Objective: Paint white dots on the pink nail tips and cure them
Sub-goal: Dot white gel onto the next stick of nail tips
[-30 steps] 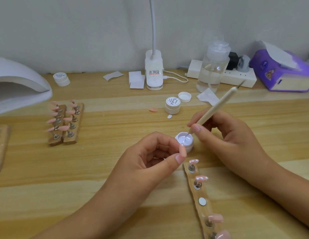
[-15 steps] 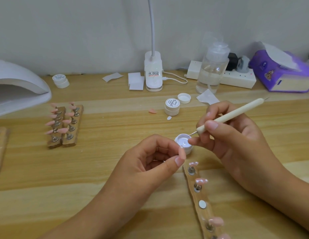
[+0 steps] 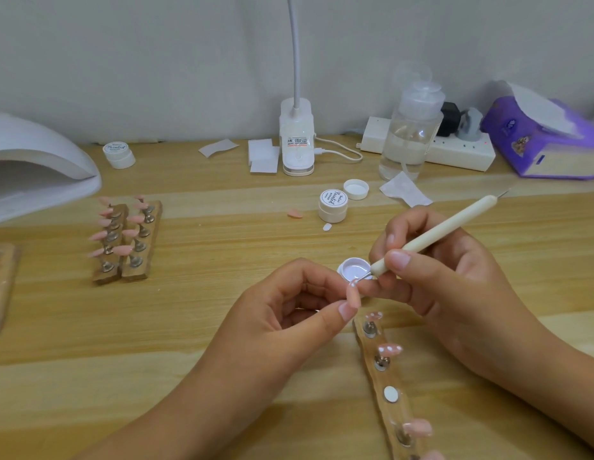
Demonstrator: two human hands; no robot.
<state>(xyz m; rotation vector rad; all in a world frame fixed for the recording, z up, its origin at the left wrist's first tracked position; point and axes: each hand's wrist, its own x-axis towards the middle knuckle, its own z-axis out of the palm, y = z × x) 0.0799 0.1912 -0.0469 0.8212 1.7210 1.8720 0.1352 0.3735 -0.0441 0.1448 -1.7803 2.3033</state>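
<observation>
- Gripping the dotting tool [image 3: 445,224] pen-fashion in the right hand [image 3: 455,287], with its metal point down at the far end of a pink nail tip [image 3: 353,291].
- Pinching that nail tip between thumb and fingers of the left hand [image 3: 282,313], just near of the open white gel pot [image 3: 354,269].
- Best done by bracing hand against hand, touching lightly and lifting straight off, since dragging would likely smear the dot.
- Afterwards, probably back onto the bare magnet [image 3: 390,394] of the wooden holder strip [image 3: 397,415], near right, beside dotted tips [image 3: 390,349].
- Curing left for the nail lamp [image 3: 40,167], far left on the table [image 3: 222,327].
</observation>
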